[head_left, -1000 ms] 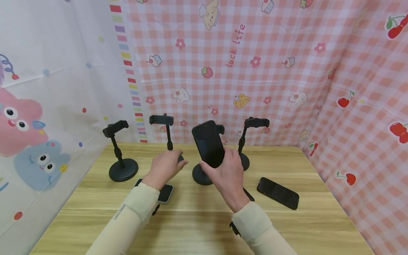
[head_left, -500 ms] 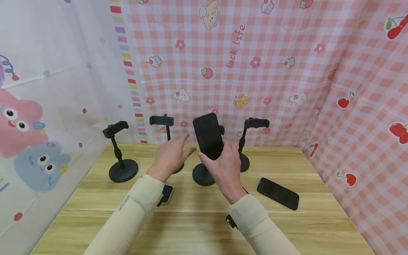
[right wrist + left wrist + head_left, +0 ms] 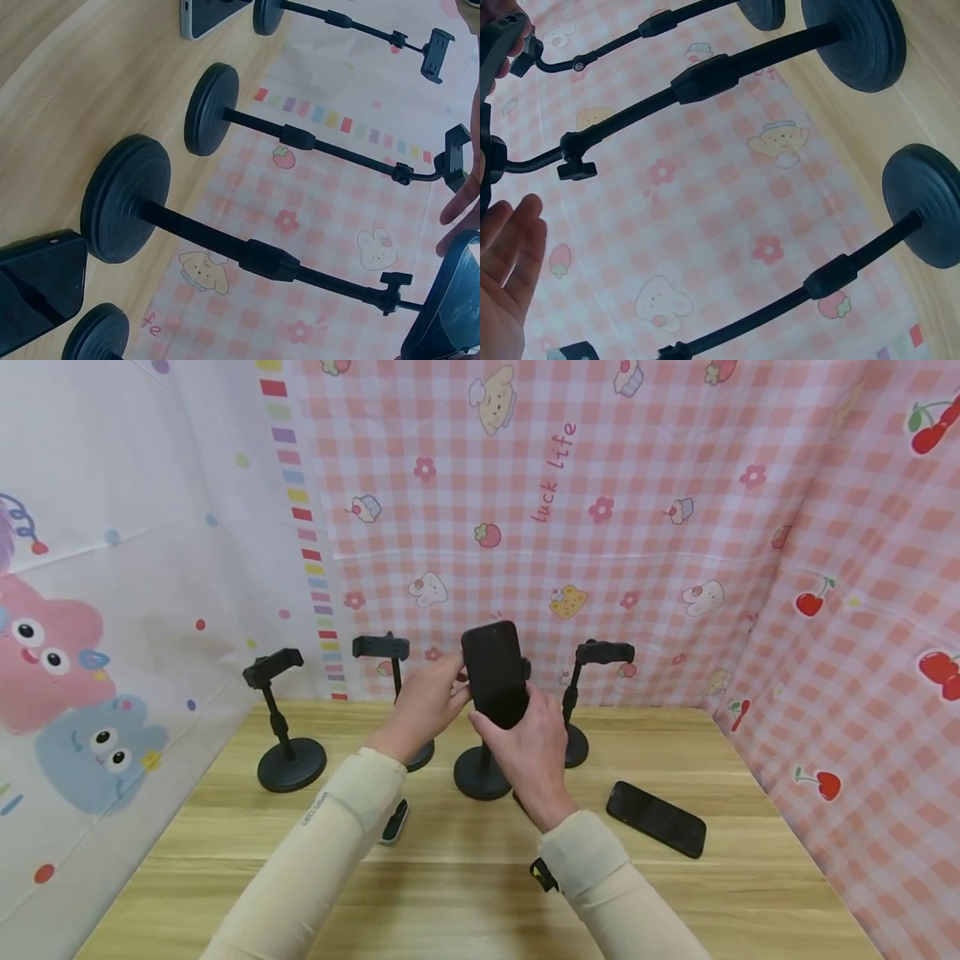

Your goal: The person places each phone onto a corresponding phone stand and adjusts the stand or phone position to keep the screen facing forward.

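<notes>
My right hand [image 3: 528, 743] grips a black smartphone [image 3: 495, 672] low on its right side, thumb across the screen's lower edge. The phone stands nearly upright in front of a black phone stand [image 3: 482, 774], hiding most of its clamp. Beside the phone's left edge is my left hand [image 3: 426, 703], its fingertips partly behind it. In the left wrist view the left hand's fingers [image 3: 521, 247] are extended just under the clamp [image 3: 493, 157]. From the right wrist view, the smartphone [image 3: 446, 307] overlaps the end of the stand's pole [image 3: 270, 259].
More black phone stands rise at far left [image 3: 291, 764], left of centre [image 3: 380, 647] and right [image 3: 603, 652]. A black phone [image 3: 656, 818] lies at right. A pale-edged phone [image 3: 393, 822] sits below my left forearm, another phone [image 3: 41, 285] near the stand's base. Checked cloth [image 3: 637, 552] hangs behind.
My left hand has moved right and up to the phone's left edge. The phone, held in my right hand, has risen slightly and turned more upright in front of the stand.
</notes>
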A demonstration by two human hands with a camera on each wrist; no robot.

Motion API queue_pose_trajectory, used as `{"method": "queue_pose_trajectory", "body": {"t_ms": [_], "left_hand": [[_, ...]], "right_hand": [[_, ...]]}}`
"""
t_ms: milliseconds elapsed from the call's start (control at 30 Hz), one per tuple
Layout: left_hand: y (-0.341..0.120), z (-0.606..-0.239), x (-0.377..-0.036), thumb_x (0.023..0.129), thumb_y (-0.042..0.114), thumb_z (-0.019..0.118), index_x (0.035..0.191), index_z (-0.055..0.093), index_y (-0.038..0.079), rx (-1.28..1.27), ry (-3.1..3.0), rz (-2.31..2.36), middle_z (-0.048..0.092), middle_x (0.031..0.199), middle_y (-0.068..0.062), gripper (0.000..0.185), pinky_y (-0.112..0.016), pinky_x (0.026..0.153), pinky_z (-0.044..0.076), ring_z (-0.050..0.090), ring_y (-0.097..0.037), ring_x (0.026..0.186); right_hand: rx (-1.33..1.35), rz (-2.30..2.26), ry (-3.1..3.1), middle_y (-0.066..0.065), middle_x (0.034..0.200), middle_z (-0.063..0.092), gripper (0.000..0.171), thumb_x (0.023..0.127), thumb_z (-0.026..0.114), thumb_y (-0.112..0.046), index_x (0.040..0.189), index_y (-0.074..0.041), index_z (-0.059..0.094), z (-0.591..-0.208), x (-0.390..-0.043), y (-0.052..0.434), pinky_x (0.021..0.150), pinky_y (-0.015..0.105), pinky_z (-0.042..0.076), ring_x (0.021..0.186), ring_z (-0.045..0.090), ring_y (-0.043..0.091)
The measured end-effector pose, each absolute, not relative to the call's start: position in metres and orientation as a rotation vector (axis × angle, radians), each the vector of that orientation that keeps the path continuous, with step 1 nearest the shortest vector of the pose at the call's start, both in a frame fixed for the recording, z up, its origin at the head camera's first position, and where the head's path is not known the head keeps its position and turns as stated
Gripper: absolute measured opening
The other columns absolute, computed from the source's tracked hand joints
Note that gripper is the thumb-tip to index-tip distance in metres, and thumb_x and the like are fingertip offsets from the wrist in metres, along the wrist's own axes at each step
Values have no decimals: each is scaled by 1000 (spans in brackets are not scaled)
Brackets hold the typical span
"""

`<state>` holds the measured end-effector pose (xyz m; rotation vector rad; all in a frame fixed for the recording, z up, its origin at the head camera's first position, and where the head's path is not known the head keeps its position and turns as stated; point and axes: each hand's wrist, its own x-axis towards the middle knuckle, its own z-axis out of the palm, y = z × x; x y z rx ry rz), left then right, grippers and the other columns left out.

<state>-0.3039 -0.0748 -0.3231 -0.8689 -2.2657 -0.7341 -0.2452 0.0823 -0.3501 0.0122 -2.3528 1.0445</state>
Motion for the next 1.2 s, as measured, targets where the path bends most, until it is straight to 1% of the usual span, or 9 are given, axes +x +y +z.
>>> {"method": "queue_pose_trajectory", "body": {"t_ms": [67,167,300,500,700,867,967,1100,1200], "left_hand": [[-73,-325,-306,94,14,70,109,64,6,-882,-2214,-746,70,104,-11,18,-38,79,57,71,-25,90],[-70,-327,-307,91,12,73,107,66,4,-920,-2129,-749,71,100,-13,19,-37,76,58,71,-24,86],[-66,-330,-307,88,8,75,104,68,3,-939,-2073,-732,72,97,-12,18,-36,77,57,71,-23,86],[-62,-329,-306,88,6,75,106,67,2,-935,-2103,-675,72,100,-11,20,-36,83,56,70,-23,91],[-61,-331,-306,86,2,76,104,66,0,-963,-2072,-594,72,96,-13,21,-36,81,56,70,-24,88],[-62,-334,-307,85,4,78,107,66,0,-966,-2033,-522,72,97,-12,25,-34,79,57,71,-24,86],[-64,-335,-307,84,5,79,108,66,-2,-967,-2011,-495,72,96,-13,28,-34,77,57,71,-24,84],[-64,-335,-307,84,6,79,111,66,-3,-980,-1980,-461,72,100,-15,32,-35,77,57,71,-25,87],[-63,-335,-307,83,7,80,113,66,-4,-988,-1961,-439,72,102,-16,35,-35,76,57,72,-25,87]], "right_hand": [[7,1042,-2343,17,117,56,86,77,79,-54,135,3,53,-351,-247,84,84,47,49,100,55,30],[-5,1041,-2328,18,121,55,86,77,79,-54,135,3,52,-352,-249,87,87,48,48,104,55,31],[-9,1055,-2325,18,125,54,87,78,78,-55,137,3,52,-352,-252,91,89,48,48,107,54,32],[1,1093,-2310,17,124,54,85,78,79,-54,135,2,53,-352,-254,95,88,47,48,105,55,31],[-3,1128,-2294,16,121,55,83,77,79,-55,133,1,54,-352,-255,97,86,47,48,103,54,31],[-21,1147,-2300,16,126,54,86,77,79,-57,136,0,53,-352,-255,96,90,47,48,107,55,31],[-31,1158,-2292,16,126,54,87,77,78,-59,136,0,53,-351,-255,95,90,48,48,107,54,31],[-32,1173,-2266,14,121,55,85,76,78,-60,134,-1,54,-350,-256,96,87,47,48,105,54,29],[-31,1181,-2251,15,123,55,85,76,79,-59,133,-1,55,-350,-257,98,88,47,47,107,54,30]]}}
